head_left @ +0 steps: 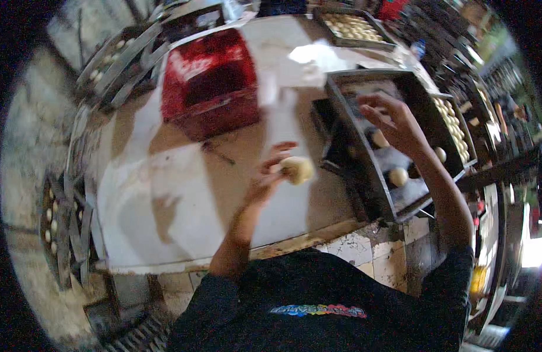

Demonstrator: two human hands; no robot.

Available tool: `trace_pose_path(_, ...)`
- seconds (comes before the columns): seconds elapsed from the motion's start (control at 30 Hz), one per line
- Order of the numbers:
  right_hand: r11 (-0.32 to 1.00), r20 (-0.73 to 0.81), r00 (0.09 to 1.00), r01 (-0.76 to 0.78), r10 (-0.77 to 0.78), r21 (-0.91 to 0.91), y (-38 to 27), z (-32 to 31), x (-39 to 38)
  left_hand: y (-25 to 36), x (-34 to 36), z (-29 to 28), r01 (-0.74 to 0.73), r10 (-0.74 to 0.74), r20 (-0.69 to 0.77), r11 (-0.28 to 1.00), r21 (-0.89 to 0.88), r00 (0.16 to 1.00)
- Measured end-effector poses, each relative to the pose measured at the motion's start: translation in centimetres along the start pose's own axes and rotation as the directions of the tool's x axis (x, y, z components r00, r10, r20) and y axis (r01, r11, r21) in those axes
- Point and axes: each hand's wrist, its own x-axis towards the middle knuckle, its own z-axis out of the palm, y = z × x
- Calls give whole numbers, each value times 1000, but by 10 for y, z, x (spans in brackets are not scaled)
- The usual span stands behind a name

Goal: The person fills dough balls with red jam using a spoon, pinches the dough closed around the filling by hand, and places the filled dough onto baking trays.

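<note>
My left hand (271, 173) is over the table, its fingers closed on a pale dough ball (300, 171). My right hand (395, 122) reaches over a dark rectangular tray (373, 168) at the right, with fingers apart and loosely bent. Inside that tray, one dough ball (379, 139) lies just below my right fingers, another (398, 176) nearer to me, and a third (440, 155) beyond my right forearm. The tray's floor looks whitish, as if dusted.
A red plastic crate (212, 79) stands at the back left of the white table (159, 234). Trays filled with dough balls sit at the far right (353, 28) and along the right side (453, 129). Racks with more trays (65, 229) line the left.
</note>
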Motion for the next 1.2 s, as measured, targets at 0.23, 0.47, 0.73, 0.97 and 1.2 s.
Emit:
trace_pose_path(0.23, 665, 485, 869, -423, 104, 615, -57, 176, 9, 12, -23, -16, 173, -158, -79, 768, 617, 984)
trace_pose_path(0.47, 740, 629, 777, -429, 11, 517, -43, 360, 59, -21, -124, -174, 487, -504, -42, 851, -197, 863)
trace_pose_path(0.73, 776, -131, 946, 157, -295, -611, 17, 419, 130, 30, -134, -207, 277, -496, -421, 832, -480, 759)
trace_pose_path(0.97, 921, -105, 925, 344, -366, -183, -66, 333, 97, 18, -117, -235, 208, -616, -425, 698, -686, 663)
trace_pose_path(1.2, 736, 282, 938, 334, -201, -589, -103, 223, 276, 3, -87, -223, 138, -322, -456, 910, -391, 830)
